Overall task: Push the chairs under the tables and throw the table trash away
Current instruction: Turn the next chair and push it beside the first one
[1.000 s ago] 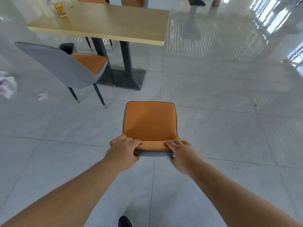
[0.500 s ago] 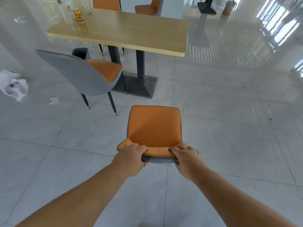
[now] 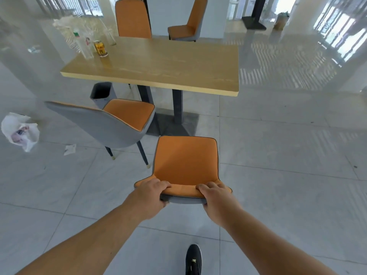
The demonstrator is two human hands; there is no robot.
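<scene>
**Chair in hand, short of the table; trash untouched**

The fingers (image 3: 161, 184) of the left hand (image 3: 150, 197) are curled over the top edge of the chair (image 3: 185, 161) backrest, thumb beneath, closed firmly on it. The right hand (image 3: 217, 199) holds the same edge toward its other end in the same closed grip. The held chair stands on the floor (image 3: 288, 175), seat facing the tabletop (image 3: 168, 64), near its front edge toward the right corner but clear of it, not yet under.

A second chair (image 3: 111, 124) stands just to the left, angled, with only the front of its seat beneath the front edge; judged partly in at best. Two more chairs (image 3: 133, 18) stand at the far edge; how far in they sit cannot be told.

Trash remains. At the far left corner of the tabletop stand a can (image 3: 100, 48) and clear plastic bottles (image 3: 83, 44) with crumpled wrapping behind. A bin (image 3: 102, 94) stands on the floor under the left end. A white bag (image 3: 18, 132) and a paper scrap (image 3: 70, 149) lie on the floor at left.

Assessment: early stage. No chair on the near side confirmed seated; all clearing outstanding.
</scene>
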